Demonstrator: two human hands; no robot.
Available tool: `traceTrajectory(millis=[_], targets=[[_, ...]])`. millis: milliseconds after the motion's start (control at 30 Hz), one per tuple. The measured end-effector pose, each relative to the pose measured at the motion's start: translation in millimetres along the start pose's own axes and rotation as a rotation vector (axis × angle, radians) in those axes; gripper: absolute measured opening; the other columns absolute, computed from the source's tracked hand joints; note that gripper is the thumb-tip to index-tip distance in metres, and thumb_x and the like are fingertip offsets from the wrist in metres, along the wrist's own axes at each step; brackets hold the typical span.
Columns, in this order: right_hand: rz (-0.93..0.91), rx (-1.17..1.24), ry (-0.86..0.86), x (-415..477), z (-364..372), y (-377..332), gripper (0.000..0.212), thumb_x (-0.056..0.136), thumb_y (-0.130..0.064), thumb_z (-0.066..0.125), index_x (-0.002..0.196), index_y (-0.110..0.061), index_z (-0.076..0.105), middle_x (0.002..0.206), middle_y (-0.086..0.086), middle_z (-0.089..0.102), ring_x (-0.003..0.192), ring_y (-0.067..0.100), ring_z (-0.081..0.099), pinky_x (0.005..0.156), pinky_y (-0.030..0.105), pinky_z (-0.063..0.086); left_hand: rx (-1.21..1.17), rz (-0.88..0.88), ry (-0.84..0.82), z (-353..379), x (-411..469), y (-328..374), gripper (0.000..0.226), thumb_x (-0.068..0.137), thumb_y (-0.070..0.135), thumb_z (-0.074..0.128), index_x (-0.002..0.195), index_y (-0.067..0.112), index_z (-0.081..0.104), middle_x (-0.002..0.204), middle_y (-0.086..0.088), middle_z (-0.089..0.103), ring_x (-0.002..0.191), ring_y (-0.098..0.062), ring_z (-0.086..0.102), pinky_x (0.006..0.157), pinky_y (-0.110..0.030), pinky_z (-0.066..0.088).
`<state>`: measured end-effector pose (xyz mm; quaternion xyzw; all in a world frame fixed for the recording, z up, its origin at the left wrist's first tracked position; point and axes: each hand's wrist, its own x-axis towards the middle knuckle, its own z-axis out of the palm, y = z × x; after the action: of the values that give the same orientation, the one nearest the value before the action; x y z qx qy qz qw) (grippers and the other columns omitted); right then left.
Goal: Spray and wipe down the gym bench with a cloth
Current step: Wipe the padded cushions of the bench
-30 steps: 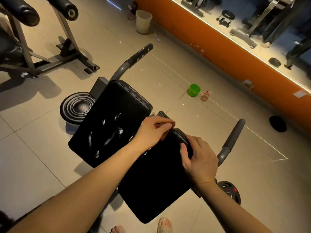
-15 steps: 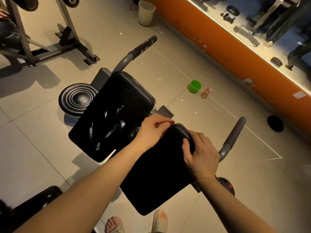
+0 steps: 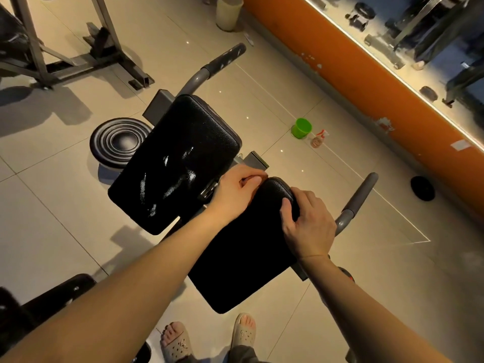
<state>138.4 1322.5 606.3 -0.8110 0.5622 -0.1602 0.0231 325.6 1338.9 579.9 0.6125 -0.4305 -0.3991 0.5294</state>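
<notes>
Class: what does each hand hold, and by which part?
Right hand grips the near pad at its far right corner. Left hand curls at the pad's far edge; what it holds cannot be told.

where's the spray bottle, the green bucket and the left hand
spray bottle (image 3: 316, 142), head view, on its body
green bucket (image 3: 300, 132), head view, on its side wall
left hand (image 3: 234, 193), head view, back of the hand

Left hand (image 3: 235, 195), at the 12 o'clock corner of the near pad (image 3: 243, 258): fingers curled under. What they grip, if anything, is covered by the palm.

Right hand (image 3: 310, 226): fingertips go over the pad's 3 o'clock rim, out of sight.

Weight plate (image 3: 346, 274), 4 o'clock: mostly behind the right forearm.

Bin (image 3: 227, 14), 12 o'clock: top cut off by the frame edge.

Spray bottle (image 3: 317, 139), 2 o'clock: label too small to read.
</notes>
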Motion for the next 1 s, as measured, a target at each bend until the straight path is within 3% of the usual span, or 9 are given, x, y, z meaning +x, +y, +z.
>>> traceTrajectory(millis=[200,467,633,800,900,1000], targets=[[0.015,-0.022,0.001,-2,0,-1,0.043,0.101,-0.048,0.043,0.125,-0.022,0.066,0.109,-0.003,0.070,0.094,0.018,0.063,0.073,0.023,0.039,0.165,-0.264,-0.035,-44,-69,-71,0.019,0.097,0.015,0.064,0.103,0.027,0.078,0.101,0.011,0.071,0.097,-0.003,0.067,0.097,-0.034,0.057],[0.020,0.010,-0.016,-3,-3,-1,0.038,0.103,-0.046,0.047,0.127,-0.023,0.065,0.110,-0.003,0.070,0.095,0.018,0.063,0.075,0.025,0.043,0.031,-0.106,0.007,-18,-36,-31,0.021,0.100,0.013,0.062,0.113,0.021,0.076,0.107,0.011,0.070,0.103,0.002,0.065,0.093,-0.015,0.051],[0.019,0.007,0.000,-3,-3,-3,0.037,0.103,-0.045,0.047,0.127,-0.022,0.065,0.110,-0.002,0.071,0.096,0.019,0.064,0.074,0.028,0.046,0.147,-0.253,0.058,-41,-87,-81,0.020,0.098,0.014,0.063,0.106,0.024,0.079,0.106,0.013,0.070,0.103,-0.002,0.067,0.097,-0.028,0.055],[-0.004,-0.027,-0.040,0,-5,-7,0.041,0.104,-0.047,0.043,0.129,-0.022,0.063,0.114,-0.001,0.068,0.098,0.019,0.063,0.073,0.027,0.046,0.055,-0.141,0.101,-25,-65,-60,0.021,0.099,0.014,0.062,0.112,0.021,0.077,0.107,0.014,0.069,0.104,0.003,0.064,0.094,-0.014,0.051],[-0.091,-0.041,-0.033,0,-15,-13,0.042,0.104,-0.041,0.048,0.137,-0.018,0.056,0.135,0.006,0.060,0.118,0.028,0.058,0.096,0.043,0.051,0.081,-0.181,0.141,-29,-78,-70,0.021,0.100,0.018,0.059,0.111,0.024,0.076,0.108,0.012,0.067,0.106,-0.004,0.064,0.094,-0.022,0.051],[-0.415,-0.082,-0.010,-17,-17,-31,0.044,0.101,-0.027,0.053,0.143,-0.013,0.052,0.146,0.010,0.053,0.133,0.031,0.049,0.111,0.049,0.040,0.184,-0.298,0.120,-46,-103,-103,0.021,0.101,0.019,0.058,0.108,0.027,0.077,0.107,0.010,0.067,0.104,-0.008,0.064,0.097,-0.030,0.053]])
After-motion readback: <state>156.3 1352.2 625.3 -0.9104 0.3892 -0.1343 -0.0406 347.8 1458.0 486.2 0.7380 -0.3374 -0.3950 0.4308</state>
